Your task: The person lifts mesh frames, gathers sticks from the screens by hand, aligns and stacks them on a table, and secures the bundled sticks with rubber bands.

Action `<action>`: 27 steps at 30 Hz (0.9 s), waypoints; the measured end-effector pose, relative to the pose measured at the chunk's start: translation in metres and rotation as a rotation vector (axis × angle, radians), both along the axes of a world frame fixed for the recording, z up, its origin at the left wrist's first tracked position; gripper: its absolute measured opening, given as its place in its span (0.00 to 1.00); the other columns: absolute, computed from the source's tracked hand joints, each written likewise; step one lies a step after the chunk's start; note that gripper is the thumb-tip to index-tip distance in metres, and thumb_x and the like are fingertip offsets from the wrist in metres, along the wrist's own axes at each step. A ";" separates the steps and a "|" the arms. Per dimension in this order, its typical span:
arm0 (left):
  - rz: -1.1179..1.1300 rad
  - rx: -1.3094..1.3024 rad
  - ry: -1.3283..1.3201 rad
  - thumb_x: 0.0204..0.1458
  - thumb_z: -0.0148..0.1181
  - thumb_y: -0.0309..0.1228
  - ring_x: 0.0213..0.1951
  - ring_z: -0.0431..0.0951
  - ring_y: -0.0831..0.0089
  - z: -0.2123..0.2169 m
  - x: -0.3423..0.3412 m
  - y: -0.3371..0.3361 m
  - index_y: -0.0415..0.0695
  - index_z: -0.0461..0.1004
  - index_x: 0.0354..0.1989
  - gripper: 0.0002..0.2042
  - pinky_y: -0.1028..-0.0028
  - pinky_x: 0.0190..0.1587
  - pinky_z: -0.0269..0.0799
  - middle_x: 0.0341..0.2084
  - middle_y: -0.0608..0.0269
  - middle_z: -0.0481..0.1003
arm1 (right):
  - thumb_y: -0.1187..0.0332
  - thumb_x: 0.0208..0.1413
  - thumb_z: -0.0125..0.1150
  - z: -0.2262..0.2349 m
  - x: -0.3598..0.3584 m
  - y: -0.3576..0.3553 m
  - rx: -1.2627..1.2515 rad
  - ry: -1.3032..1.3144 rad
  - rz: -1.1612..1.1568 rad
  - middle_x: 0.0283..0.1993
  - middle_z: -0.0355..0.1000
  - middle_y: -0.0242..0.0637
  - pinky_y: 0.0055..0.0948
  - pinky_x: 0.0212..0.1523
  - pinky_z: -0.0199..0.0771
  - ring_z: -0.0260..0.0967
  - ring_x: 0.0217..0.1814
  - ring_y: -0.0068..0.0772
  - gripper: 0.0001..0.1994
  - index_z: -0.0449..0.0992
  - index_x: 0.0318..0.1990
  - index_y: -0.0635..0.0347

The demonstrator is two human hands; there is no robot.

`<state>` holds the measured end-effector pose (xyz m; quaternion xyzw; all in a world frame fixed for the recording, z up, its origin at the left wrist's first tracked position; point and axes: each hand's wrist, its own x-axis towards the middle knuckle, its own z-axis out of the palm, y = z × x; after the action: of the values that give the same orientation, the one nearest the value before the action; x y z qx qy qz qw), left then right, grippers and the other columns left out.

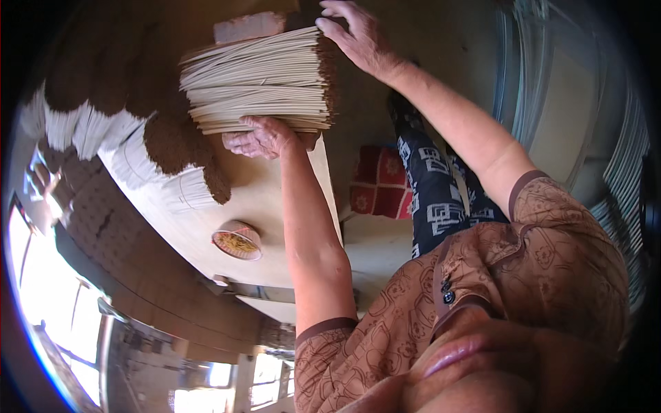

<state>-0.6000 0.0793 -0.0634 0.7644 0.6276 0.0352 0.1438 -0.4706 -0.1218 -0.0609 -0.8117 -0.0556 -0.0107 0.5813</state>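
A wide bundle of thin pale sticks with brown ends, which look like incense sticks [255, 82], lies crosswise in front of me. My left hand [261, 138] is curled against its near side, the thumb on the sticks and some fingers partly hidden. Past the bundle's brown right-hand end, my right hand [358, 38] is raised with its fingers apart and nothing in them. Its fingertips are close to the far right corner; whether they touch it I cannot tell. Behind the bundle sits a reddish block [249, 27].
Several bundles of similar sticks [169, 144] are stacked at the left on the pale table [275, 206]. A small bowl [256, 252] holding yellow, stringy bits stands nearer. A red patterned cloth [375, 182] lies by my legs. Bluish curved rods or sheeting [530, 76] are at the right.
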 end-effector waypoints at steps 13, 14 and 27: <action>0.055 -0.075 0.000 0.60 0.34 0.61 0.73 0.37 0.52 0.008 0.011 -0.012 0.46 0.33 0.73 0.41 0.51 0.69 0.45 0.72 0.47 0.34 | 0.45 0.52 0.60 0.034 0.023 0.062 -0.853 -0.076 0.586 0.51 0.73 0.48 0.48 0.52 0.68 0.70 0.54 0.49 0.31 0.67 0.54 0.61; 0.070 -0.080 0.000 0.60 0.34 0.61 0.73 0.37 0.52 0.010 0.011 -0.012 0.46 0.33 0.73 0.41 0.51 0.69 0.45 0.72 0.47 0.34 | 0.44 0.52 0.60 0.036 0.019 0.064 -0.865 -0.091 0.599 0.52 0.72 0.48 0.48 0.52 0.68 0.69 0.55 0.49 0.32 0.67 0.55 0.61; 0.012 -0.008 -0.031 0.60 0.40 0.56 0.71 0.41 0.47 0.011 0.008 -0.006 0.35 0.35 0.71 0.43 0.55 0.71 0.44 0.70 0.40 0.39 | 0.41 0.41 0.70 0.063 0.026 0.120 -0.842 0.207 0.708 0.58 0.70 0.49 0.42 0.58 0.68 0.68 0.60 0.48 0.45 0.64 0.61 0.64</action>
<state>-0.5922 0.0735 -0.0527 0.7594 0.6300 0.0453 0.1564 -0.4441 -0.0019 0.0020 -0.9024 -0.2669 0.2879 0.1773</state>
